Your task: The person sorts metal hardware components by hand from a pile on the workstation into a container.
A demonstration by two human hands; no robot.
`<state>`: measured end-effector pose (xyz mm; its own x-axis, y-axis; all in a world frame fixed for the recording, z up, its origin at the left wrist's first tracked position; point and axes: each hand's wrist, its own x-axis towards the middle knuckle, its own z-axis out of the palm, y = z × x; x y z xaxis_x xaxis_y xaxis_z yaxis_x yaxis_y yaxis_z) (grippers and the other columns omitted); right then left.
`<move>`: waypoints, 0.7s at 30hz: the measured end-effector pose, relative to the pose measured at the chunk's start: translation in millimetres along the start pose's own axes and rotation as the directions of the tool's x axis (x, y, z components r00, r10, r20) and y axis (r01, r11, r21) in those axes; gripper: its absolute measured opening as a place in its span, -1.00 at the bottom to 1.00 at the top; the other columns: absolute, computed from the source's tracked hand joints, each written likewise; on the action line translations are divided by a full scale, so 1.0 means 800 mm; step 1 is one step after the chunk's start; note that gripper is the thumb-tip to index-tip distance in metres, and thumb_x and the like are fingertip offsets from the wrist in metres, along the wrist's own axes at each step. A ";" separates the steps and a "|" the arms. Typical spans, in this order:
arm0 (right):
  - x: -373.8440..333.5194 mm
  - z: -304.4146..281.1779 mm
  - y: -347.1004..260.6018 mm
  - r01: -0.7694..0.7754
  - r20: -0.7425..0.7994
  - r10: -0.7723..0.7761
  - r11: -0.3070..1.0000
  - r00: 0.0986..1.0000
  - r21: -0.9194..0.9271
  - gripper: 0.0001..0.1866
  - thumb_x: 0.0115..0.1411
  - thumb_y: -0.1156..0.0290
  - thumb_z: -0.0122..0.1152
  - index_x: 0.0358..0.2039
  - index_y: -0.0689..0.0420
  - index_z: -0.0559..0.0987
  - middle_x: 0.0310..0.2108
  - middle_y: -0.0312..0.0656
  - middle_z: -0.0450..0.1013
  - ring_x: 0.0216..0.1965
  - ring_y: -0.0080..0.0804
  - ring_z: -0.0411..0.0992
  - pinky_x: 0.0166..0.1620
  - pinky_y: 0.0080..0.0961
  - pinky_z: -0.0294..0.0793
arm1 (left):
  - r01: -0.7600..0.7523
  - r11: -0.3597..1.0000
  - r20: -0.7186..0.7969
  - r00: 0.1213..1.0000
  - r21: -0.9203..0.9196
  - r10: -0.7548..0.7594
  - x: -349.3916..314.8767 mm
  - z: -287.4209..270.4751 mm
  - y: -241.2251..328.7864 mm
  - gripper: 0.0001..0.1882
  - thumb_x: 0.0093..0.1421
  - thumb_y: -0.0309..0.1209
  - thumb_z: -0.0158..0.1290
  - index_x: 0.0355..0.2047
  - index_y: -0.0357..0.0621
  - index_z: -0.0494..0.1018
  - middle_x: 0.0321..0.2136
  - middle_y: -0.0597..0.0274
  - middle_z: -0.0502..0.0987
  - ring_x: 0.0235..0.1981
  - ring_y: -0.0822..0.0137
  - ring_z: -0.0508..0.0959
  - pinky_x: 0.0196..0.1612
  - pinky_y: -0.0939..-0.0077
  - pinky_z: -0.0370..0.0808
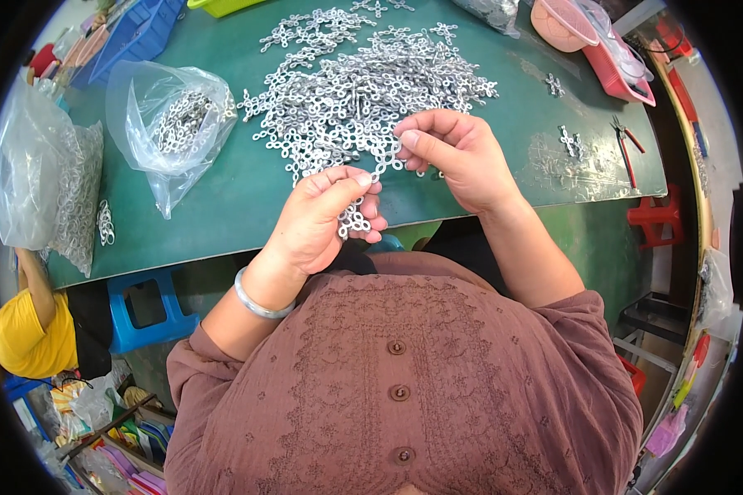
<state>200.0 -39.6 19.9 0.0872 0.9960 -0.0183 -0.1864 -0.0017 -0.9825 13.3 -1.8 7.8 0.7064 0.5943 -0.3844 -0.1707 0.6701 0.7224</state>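
My left hand is closed around a few silvery cross-shaped metal pieces made of small rings, held over the near edge of the green table. At its thumb and forefinger a ringed piece sticks out toward the right. My right hand is in a pinch just above and right of it, thumb against forefinger. What lies between those fingertips is too small to make out, though ringed pieces show right beside them. A broad heap of the same metal pieces spreads on the table beyond both hands.
Left of the heap lies an open clear plastic bag of metal pieces; a fuller bag stands by the table's left edge. Red-handled pliers rest at the right. Pink baskets stand behind them. A person in yellow is at left.
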 end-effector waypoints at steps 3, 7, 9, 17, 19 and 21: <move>-0.002 0.000 -0.001 0.002 0.000 -0.002 1.000 1.000 0.016 -0.86 0.07 0.49 0.10 -0.35 0.26 0.51 -0.49 -0.29 0.45 -0.46 -0.65 0.38 -0.36 -0.73 0.37 | -0.003 1.000 -0.033 0.999 -0.003 0.003 -0.001 0.002 0.001 -0.85 0.16 -0.37 -0.07 -0.42 -0.21 0.38 -0.63 0.27 0.41 -0.59 0.37 0.46 -0.57 0.56 0.43; -0.002 -0.004 -0.002 0.004 0.001 -0.004 1.000 1.000 -0.006 -0.87 0.05 0.52 0.12 -0.36 0.25 0.51 -0.49 -0.30 0.45 -0.46 -0.66 0.38 -0.35 -0.74 0.37 | -0.060 0.998 -0.065 0.996 -0.026 0.058 0.000 0.001 0.000 -0.89 0.13 -0.38 -0.02 -0.40 -0.14 0.37 -0.62 0.30 0.40 -0.56 0.38 0.46 -0.53 0.57 0.44; -0.002 -0.007 0.001 0.034 0.037 -0.033 0.999 0.999 -0.022 -0.87 0.03 0.56 0.12 -0.36 0.24 0.52 -0.47 -0.31 0.45 -0.45 -0.67 0.38 -0.34 -0.74 0.38 | -0.088 0.996 -0.086 0.993 -0.017 0.086 -0.001 0.003 0.001 -0.90 0.12 -0.39 0.00 -0.39 -0.13 0.37 -0.61 0.30 0.41 -0.55 0.39 0.47 -0.51 0.55 0.44; -0.006 -0.005 0.004 0.108 0.025 -0.106 0.990 0.994 -0.096 -0.79 0.02 0.62 0.12 -0.27 0.24 0.50 -0.40 -0.31 0.46 -0.37 -0.66 0.40 -0.26 -0.71 0.40 | -0.167 0.986 -0.100 0.981 0.013 0.167 -0.003 0.001 0.000 -0.90 0.09 -0.43 0.03 -0.37 -0.10 0.36 -0.57 0.27 0.45 -0.50 0.40 0.49 -0.45 0.53 0.45; -0.006 -0.006 0.006 0.126 0.036 -0.123 0.986 0.992 -0.107 -0.77 0.02 0.63 0.11 -0.24 0.25 0.50 -0.38 -0.30 0.47 -0.36 -0.65 0.40 -0.24 -0.70 0.41 | -0.171 0.985 -0.105 0.980 0.010 0.171 -0.003 0.001 0.000 -0.90 0.09 -0.44 0.03 -0.37 -0.10 0.36 -0.57 0.27 0.46 -0.50 0.40 0.49 -0.44 0.53 0.44; -0.005 -0.005 0.007 0.181 0.038 -0.178 0.978 0.983 -0.106 -0.74 0.02 0.64 0.10 -0.21 0.24 0.48 -0.35 -0.28 0.47 -0.33 -0.62 0.42 -0.22 -0.68 0.41 | -0.176 0.984 -0.103 0.979 0.007 0.175 -0.002 0.001 0.000 -0.90 0.09 -0.44 0.03 -0.37 -0.10 0.36 -0.57 0.27 0.46 -0.50 0.40 0.49 -0.44 0.53 0.45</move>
<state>202.4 -44.3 13.8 0.0816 0.9831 0.1638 -0.0631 0.1692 -0.9836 12.6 -3.3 9.1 0.5906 0.7454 -0.3091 -0.2870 0.5521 0.7829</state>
